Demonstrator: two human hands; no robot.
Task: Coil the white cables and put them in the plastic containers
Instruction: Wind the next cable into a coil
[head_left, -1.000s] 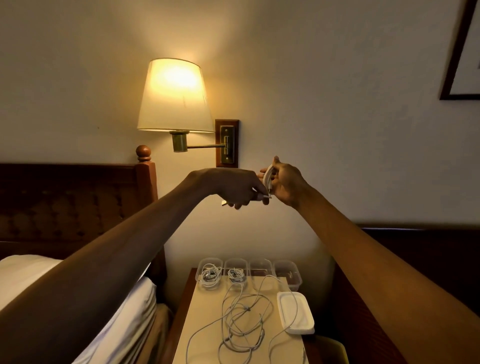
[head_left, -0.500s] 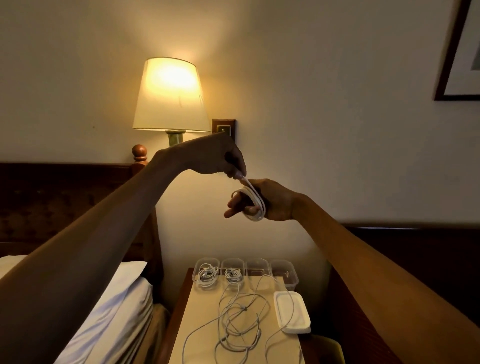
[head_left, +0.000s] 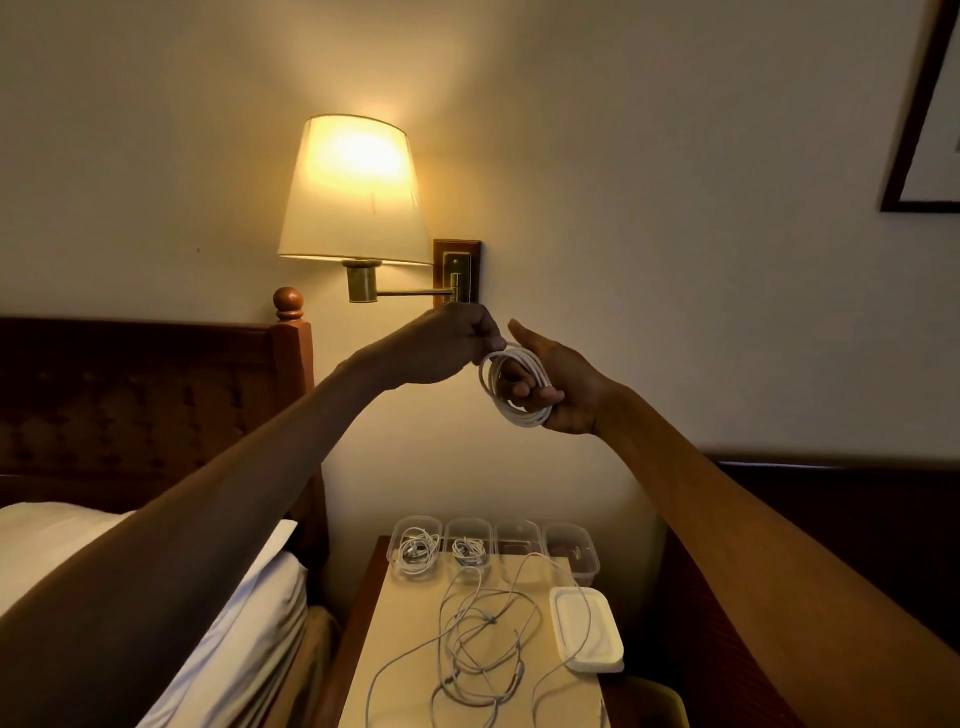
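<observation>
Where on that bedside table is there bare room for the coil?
Bare top at the table's left, between the containers and loose cables. The third container looks empty. Cables crowd the middle; lids fill the right.

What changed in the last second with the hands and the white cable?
The left hand rose above the right hand, then came back down and now pinches the top of the coiled white cable, which the right hand kept holding. Unchanged: loose white cables, four clear plastic containers and white lid on the table.
</observation>
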